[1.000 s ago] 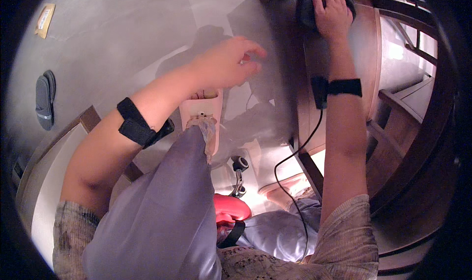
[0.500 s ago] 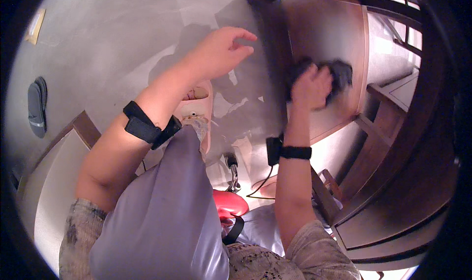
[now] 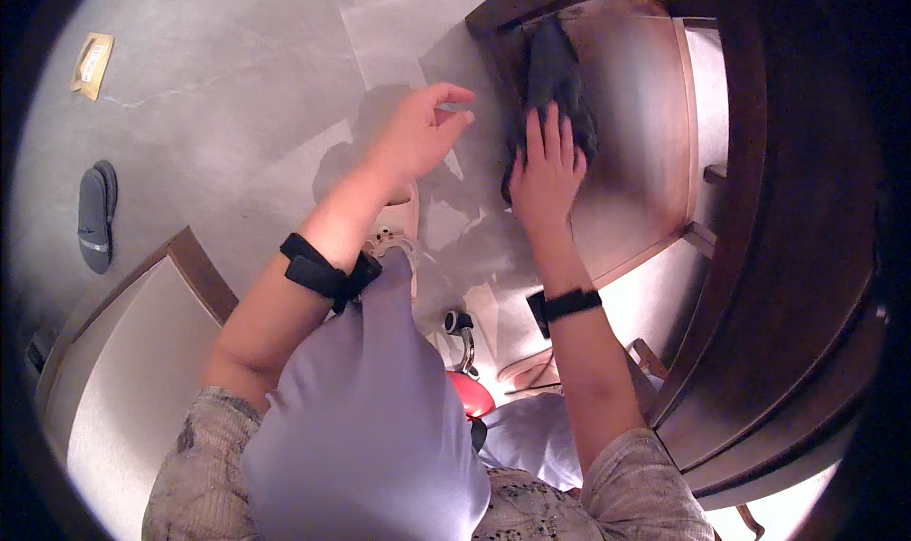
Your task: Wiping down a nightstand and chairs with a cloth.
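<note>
My right hand (image 3: 548, 176) lies with fingers spread on top of a dark cloth (image 3: 553, 62). The cloth is bunched under the palm and trails away toward the far edge of a brown wooden chair seat (image 3: 641, 133). Left of the chair, my left hand (image 3: 423, 131) hangs in the air over the floor. Its thumb and forefinger are apart, with nothing between them; the other fingers are partly hidden. Both wrists wear black straps.
The chair's dark curved backrest (image 3: 788, 256) rises on the right. Grey slippers (image 3: 95, 218) and a yellow packet (image 3: 92, 66) lie on the floor at left. A pale, wood-edged panel (image 3: 142, 351) stands lower left. Near my legs are a chrome stem (image 3: 467, 346) and a red rounded object (image 3: 472, 394).
My right hand has moved left across the seat with the cloth, which now stretches out lengthwise. My left hand has shifted slightly down and left. The whole view has turned a little.
</note>
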The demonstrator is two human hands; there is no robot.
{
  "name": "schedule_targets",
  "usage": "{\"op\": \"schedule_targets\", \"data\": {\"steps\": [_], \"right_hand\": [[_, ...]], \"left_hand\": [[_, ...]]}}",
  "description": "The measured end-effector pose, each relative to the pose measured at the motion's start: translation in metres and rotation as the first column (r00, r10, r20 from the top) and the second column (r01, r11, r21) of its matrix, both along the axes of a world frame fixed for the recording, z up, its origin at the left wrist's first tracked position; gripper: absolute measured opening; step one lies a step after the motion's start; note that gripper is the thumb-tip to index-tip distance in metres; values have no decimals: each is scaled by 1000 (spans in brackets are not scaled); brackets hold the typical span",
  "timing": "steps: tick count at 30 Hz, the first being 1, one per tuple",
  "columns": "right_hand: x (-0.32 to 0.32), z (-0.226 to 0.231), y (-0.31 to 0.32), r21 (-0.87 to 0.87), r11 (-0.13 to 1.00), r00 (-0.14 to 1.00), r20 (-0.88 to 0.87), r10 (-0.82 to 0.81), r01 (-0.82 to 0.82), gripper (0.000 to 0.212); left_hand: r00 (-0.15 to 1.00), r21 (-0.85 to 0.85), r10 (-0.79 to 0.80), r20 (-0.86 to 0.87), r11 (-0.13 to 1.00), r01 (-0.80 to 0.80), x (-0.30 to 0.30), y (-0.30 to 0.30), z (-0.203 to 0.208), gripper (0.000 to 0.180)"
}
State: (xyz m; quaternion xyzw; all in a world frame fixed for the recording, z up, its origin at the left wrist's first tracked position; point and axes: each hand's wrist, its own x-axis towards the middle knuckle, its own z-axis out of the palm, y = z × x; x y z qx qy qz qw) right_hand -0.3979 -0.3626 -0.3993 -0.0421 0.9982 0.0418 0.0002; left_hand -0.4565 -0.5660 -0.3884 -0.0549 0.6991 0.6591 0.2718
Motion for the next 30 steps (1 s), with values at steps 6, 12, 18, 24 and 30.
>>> {"op": "schedule_targets", "data": {"steps": [6, 12, 18, 24, 30], "right_hand": [[39, 3, 12, -15, 997, 996, 52, -72, 73, 61], [-62, -9, -36, -13, 993, 993, -37, 113, -114, 56], [-25, -8, -16, 8, 996, 996, 12, 88, -88, 62], [106, 0, 24, 26, 995, 986, 132, -102, 100, 73], [160, 29, 40, -189, 910, 871, 411, -268, 369, 56]], "left_hand": [[1000, -1, -13, -3, 1000, 13, 13, 14, -1, 29], [998, 35, -55, -44, 998, 56, 23, 16, -3, 29], [996, -47, 0, 88, 999, 4, 21, -7, 22, 32], [999, -11, 8, -47, 1000, -8, 20, -14, 31, 34], [989, -15, -34, -146, 999, 32, 25, -34, 85, 35]]}}
